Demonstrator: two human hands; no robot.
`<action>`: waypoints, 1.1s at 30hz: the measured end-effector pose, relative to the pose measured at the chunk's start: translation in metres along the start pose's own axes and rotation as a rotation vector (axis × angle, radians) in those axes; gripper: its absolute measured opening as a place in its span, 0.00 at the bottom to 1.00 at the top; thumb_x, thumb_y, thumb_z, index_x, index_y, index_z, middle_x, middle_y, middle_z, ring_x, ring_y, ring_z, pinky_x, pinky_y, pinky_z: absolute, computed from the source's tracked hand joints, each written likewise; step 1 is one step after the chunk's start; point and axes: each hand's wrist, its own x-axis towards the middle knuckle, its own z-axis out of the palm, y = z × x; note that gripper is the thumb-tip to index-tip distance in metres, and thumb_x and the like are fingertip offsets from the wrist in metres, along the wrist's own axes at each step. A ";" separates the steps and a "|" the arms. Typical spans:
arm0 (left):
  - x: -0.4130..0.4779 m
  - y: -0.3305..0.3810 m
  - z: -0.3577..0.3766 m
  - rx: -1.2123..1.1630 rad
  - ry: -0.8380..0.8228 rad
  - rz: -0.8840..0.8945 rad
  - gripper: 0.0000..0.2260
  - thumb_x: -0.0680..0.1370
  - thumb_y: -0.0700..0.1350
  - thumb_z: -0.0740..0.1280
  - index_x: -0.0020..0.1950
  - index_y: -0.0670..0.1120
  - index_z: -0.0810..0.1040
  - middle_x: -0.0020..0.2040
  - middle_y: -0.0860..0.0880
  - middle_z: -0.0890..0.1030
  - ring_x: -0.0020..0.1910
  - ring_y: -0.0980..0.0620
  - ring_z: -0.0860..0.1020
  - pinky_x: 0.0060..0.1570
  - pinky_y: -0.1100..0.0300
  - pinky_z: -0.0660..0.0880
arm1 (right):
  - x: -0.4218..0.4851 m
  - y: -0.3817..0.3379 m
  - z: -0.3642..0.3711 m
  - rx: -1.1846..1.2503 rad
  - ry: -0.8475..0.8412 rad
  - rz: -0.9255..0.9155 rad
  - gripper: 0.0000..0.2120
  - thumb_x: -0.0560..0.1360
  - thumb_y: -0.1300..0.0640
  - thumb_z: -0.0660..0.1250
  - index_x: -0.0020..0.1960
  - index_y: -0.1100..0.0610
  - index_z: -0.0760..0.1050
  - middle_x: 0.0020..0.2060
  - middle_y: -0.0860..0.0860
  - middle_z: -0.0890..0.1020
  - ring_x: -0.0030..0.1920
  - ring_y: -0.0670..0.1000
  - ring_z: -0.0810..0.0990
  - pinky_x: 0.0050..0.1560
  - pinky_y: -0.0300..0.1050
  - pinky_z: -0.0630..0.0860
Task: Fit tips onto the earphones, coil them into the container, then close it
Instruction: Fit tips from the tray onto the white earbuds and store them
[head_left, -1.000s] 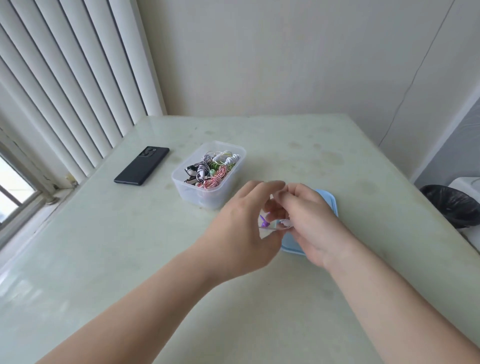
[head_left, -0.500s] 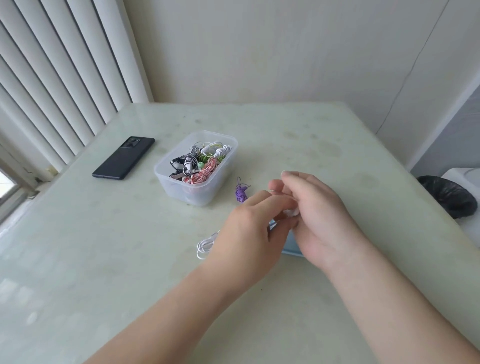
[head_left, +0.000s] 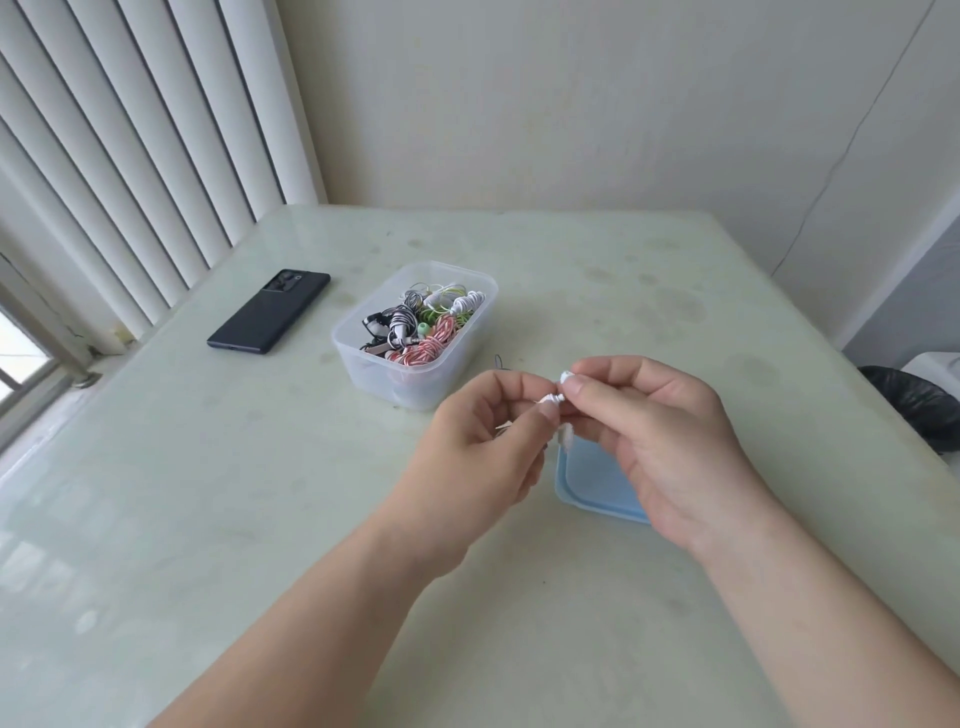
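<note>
Partway through, I'd say: the left hand (head_left: 483, 457) and right hand (head_left: 670, 447) both pinch a white earphone (head_left: 553, 399) above the blue lid (head_left: 587, 478), coiled sets (head_left: 434, 340) already in the open container (head_left: 415, 388) at ten o'clock, closing yet to come.

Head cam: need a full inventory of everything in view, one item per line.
table: 1, pale green, fills the foreground
container: 1, clear plastic, open, centre of table
coiled earphones: several, exact count unclear, black-white, green, pink-white, inside container
lid: 1, light blue, flat on table, partly under right hand
white earphone: 1, white, pinched between both hands above the table
phone: 1, black, face down, left of container
blinds: 1 set, white, vertical slats, left wall
bin: 1, black liner, right edge beyond the table
left hand: 1, pinches white earphone
right hand: 1, pinches white earphone
</note>
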 end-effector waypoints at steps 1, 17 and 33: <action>0.001 0.000 0.000 -0.011 0.002 -0.004 0.04 0.84 0.42 0.67 0.54 0.43 0.80 0.40 0.45 0.77 0.29 0.52 0.68 0.29 0.62 0.65 | 0.000 0.000 -0.002 -0.007 -0.007 -0.004 0.03 0.75 0.68 0.72 0.49 0.64 0.82 0.42 0.62 0.85 0.44 0.59 0.86 0.45 0.46 0.82; -0.003 -0.005 0.004 -0.020 0.127 0.093 0.04 0.77 0.38 0.75 0.50 0.42 0.84 0.41 0.47 0.88 0.31 0.52 0.80 0.29 0.69 0.71 | -0.002 0.001 -0.022 0.044 -0.098 -0.003 0.10 0.72 0.69 0.71 0.54 0.69 0.81 0.47 0.65 0.86 0.45 0.58 0.87 0.43 0.43 0.82; -0.002 -0.006 0.003 0.015 0.135 0.140 0.01 0.77 0.40 0.76 0.48 0.44 0.86 0.37 0.51 0.84 0.30 0.56 0.77 0.29 0.69 0.71 | -0.002 0.006 -0.021 0.022 -0.167 0.021 0.06 0.72 0.63 0.71 0.47 0.64 0.83 0.45 0.66 0.84 0.43 0.58 0.84 0.45 0.46 0.83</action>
